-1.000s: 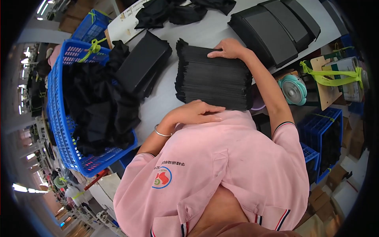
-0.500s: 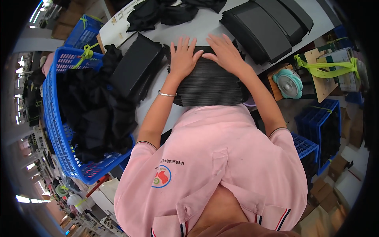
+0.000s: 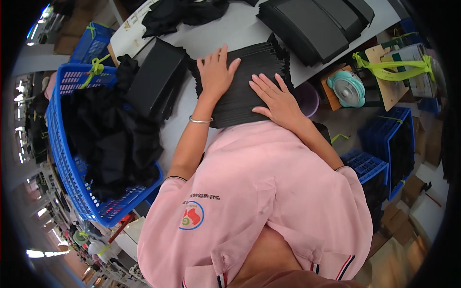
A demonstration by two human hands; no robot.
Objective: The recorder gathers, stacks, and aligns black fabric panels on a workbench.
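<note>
A fanned stack of thin black sheets [image 3: 245, 79] lies on the table right before my body, its near edges showing as many close ridges. My left hand [image 3: 214, 77] rests on the stack's left side, fingers spread and pointing away from me. On the right, nearer part of the same stack lies my right hand [image 3: 278, 100], flat with its fingers stretched out toward the upper left. Neither hand is wrapped round anything. What the sheets are made of I cannot tell.
Left of the stack is a pile of black panels [image 3: 156, 72], beside a blue crate [image 3: 62, 139] full of black fabric. More black panels [image 3: 317, 29] lie far right, black cloth [image 3: 187, 17] at the back. A purple bin [image 3: 308, 98] and a teal fan [image 3: 349, 90] stand right.
My right hand has slid from the stack's far edge back toward me and to the right. The left hand stays on the left side, a little apart from it now.
</note>
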